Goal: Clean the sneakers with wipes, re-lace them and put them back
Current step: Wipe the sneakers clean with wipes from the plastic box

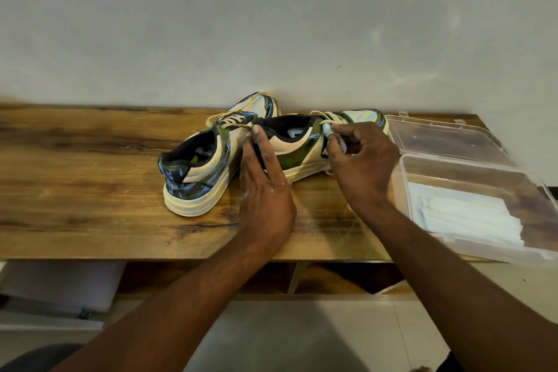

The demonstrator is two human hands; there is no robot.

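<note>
Two sneakers stand on the wooden counter (90,190), close to its back edge and to the wall (271,24). The left sneaker (196,172) has its heel turned toward the front edge and its toe toward the back. The right sneaker (302,142) lies more across, with its toe pointing to the right end of the counter, and it touches the left one near the middle. Both have cream soles and cream laces (229,122), which lie loose over the tongues.

The left hand (265,181) rests on the heel part of the right sneaker; its fingers are nearly straight and lie along the collar, with one fingertip at the top rim. It presses and does not curl round anything. The right hand (359,160) is over the lace area of the same sneaker, and its fingers are curled together and pinch a small white wipe (330,133) against the side of the shoe, near the eyelets.

At the right end of the counter stands a clear plastic box (471,172) with its lid (437,136) open toward the back edge. Inside lies a stack of white wipes (471,217). The box reaches over the front right corner of the counter. Under the counter, open wooden compartments (271,278) show, and below them a pale floor (302,335)
</note>
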